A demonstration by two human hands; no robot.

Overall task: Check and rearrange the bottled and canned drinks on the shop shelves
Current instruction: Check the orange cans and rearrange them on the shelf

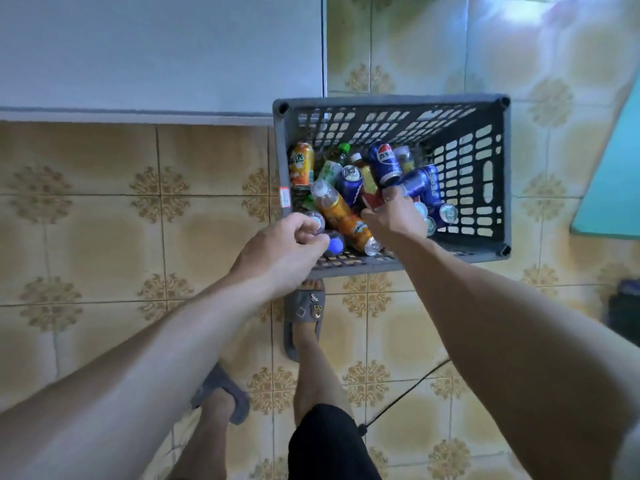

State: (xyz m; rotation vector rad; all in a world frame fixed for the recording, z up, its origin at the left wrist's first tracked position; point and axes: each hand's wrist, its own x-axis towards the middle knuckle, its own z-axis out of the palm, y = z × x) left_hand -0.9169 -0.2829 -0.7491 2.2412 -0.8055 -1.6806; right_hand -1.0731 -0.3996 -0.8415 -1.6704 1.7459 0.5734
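Observation:
A grey slotted crate stands on the tiled floor, holding several drinks in a loose pile. Blue Pepsi cans lie at the middle and right, an orange can stands at the left, and an orange-labelled bottle lies across the front. My left hand is at the crate's near left corner, fingers curled round the top of a small dark bottle with a blue cap. My right hand reaches into the middle, fingers curled on a red-labelled drink that is mostly hidden.
A white cabinet fills the upper left, its edge touching the crate's far left corner. A teal panel and a dark object sit at the right. A black cable crosses the floor near my slippered feet.

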